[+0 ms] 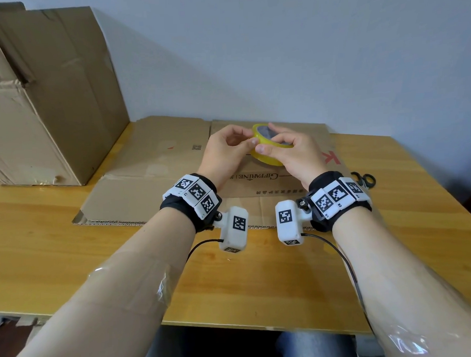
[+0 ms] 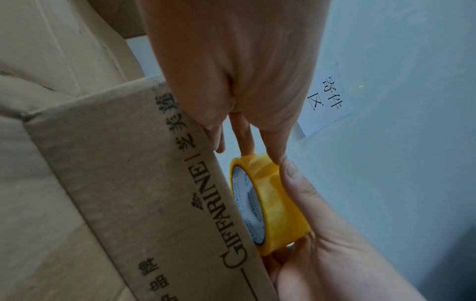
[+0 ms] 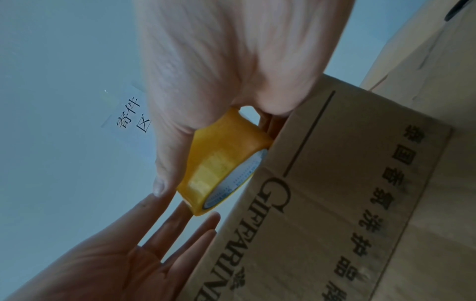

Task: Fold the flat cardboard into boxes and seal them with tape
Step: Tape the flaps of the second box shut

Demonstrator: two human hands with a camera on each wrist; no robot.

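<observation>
A yellow tape roll [image 1: 264, 157] is held just above the flat cardboard [image 1: 152, 166], which lies on the wooden table [image 1: 248, 281]. My right hand [image 1: 290, 153] grips the roll, thumb on its outer face and fingers curled behind it. My left hand [image 1: 242, 139] meets the roll from the left; its thumb tip touches the outer tape surface beside my right thumb. In the right wrist view the left hand [image 3: 128, 254] has straight fingers whose tips reach the tape roll [image 3: 219, 160]. The left wrist view shows the tape roll [image 2: 275, 195] beside the printed flat cardboard [image 2: 128, 183].
A large, worn cardboard box [image 1: 47, 106] stands at the back left of the table. Black scissors [image 1: 364, 179] lie right of the flat cardboard. A wall with a paper sign [image 2: 324, 101] is right behind. The table's front edge is close to me.
</observation>
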